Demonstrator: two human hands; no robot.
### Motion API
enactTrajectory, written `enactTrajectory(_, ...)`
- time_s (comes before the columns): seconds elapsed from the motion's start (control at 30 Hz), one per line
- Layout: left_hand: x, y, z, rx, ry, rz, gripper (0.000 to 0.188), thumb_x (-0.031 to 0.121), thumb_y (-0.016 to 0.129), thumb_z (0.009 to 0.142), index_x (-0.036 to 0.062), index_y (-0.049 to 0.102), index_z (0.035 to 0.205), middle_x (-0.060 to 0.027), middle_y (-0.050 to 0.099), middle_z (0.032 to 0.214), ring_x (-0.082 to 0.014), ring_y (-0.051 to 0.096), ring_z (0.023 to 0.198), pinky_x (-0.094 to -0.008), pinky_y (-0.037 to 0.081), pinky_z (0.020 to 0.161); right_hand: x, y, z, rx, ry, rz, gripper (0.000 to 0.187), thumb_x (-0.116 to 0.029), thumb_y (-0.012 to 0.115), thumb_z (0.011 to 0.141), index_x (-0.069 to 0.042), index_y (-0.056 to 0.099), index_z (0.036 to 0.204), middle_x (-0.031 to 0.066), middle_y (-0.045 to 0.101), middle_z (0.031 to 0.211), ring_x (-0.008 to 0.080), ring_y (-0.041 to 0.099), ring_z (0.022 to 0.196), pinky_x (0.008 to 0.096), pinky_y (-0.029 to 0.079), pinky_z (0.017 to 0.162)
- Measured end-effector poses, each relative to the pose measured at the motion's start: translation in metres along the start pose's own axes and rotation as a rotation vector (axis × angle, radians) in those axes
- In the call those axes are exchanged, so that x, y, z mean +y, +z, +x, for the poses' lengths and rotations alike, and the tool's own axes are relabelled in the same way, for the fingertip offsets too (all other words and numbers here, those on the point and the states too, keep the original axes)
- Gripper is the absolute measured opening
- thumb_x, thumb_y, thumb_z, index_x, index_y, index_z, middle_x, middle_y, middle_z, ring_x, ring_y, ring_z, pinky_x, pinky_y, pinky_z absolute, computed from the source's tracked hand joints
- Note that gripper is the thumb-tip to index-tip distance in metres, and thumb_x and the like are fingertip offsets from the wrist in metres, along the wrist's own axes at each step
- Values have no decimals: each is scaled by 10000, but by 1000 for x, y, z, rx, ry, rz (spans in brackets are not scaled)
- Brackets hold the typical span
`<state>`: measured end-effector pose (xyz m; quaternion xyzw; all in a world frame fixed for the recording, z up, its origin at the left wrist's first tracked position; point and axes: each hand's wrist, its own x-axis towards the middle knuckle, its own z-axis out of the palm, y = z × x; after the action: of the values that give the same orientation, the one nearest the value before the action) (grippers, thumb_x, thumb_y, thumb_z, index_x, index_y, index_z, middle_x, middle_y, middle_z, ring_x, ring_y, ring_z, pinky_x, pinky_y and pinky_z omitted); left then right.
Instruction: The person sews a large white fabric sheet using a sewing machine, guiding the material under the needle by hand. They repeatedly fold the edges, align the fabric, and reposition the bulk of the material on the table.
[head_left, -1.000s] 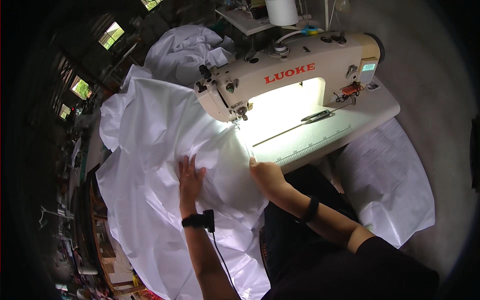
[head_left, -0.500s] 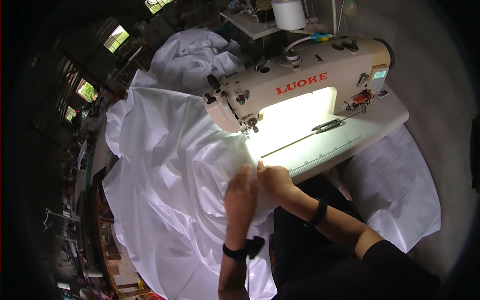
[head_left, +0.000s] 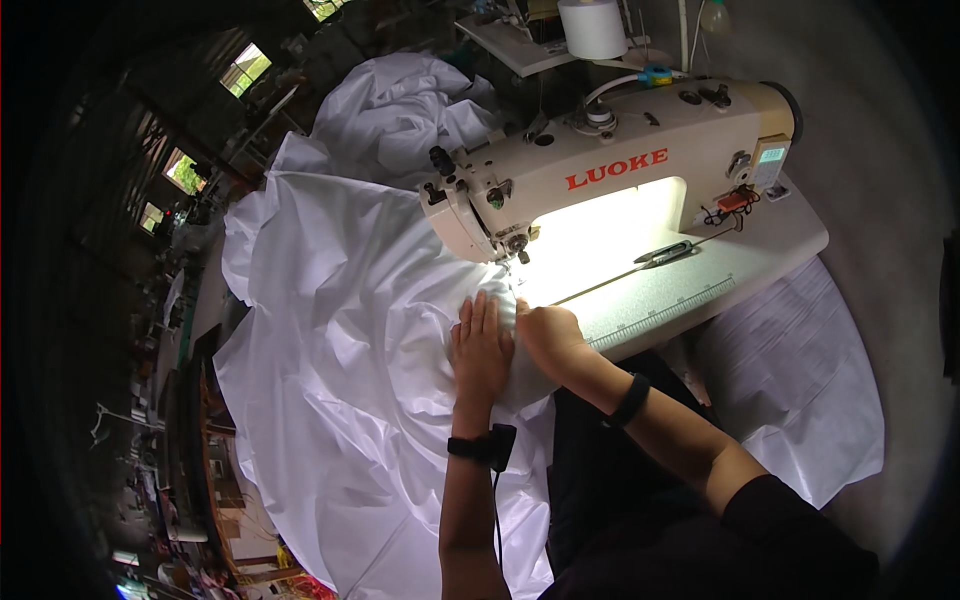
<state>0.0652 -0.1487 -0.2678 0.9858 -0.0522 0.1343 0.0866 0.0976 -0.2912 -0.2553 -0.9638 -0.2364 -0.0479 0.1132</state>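
Observation:
A large crumpled sheet of white, slightly shiny fabric (head_left: 330, 340) spreads left of a sewing machine (head_left: 610, 160), with one edge running to the lit needle area. My left hand (head_left: 482, 345) lies flat on this fabric just in front of the presser foot (head_left: 512, 268), fingers stretched out. Beside it, my right hand (head_left: 550, 338) is closed at the fabric's edge, thumb and index finger pinched together close to the needle. Its other fingers are curled under and partly hidden.
A small pair of thread snips (head_left: 665, 253) lies on the machine bed (head_left: 720, 270), beside a printed ruler strip. More white fabric (head_left: 800, 390) hangs at the right. A thread cone (head_left: 592, 30) stands behind the machine.
My left hand has come forward toward the needle and settled flat on the fabric; it was blurred before. My right hand stays at the edge. The whole view has shifted slightly.

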Motion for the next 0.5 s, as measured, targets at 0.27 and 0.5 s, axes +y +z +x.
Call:
enactTrajectory(0.27,-4,-1,5,-15,-31,-61,647,450,571,937,94,438,1461,-125,358,1562,-349,292,1454,-513,247,1156,60,-29,20,42,63,248,279,-266,492,986,-88,695,916,141,692,722,299,705,710,417,560,646)
enactTrajectory(0.5,1,-2,7,-13,69,37,471,402,556,956,239,552,1398,-58,390,1554,-364,300,1448,-553,256,1129,95,-45,56,185,-74,736,378,-360,503,1023,-18,659,979,92,660,669,210,668,638,343,520,653)
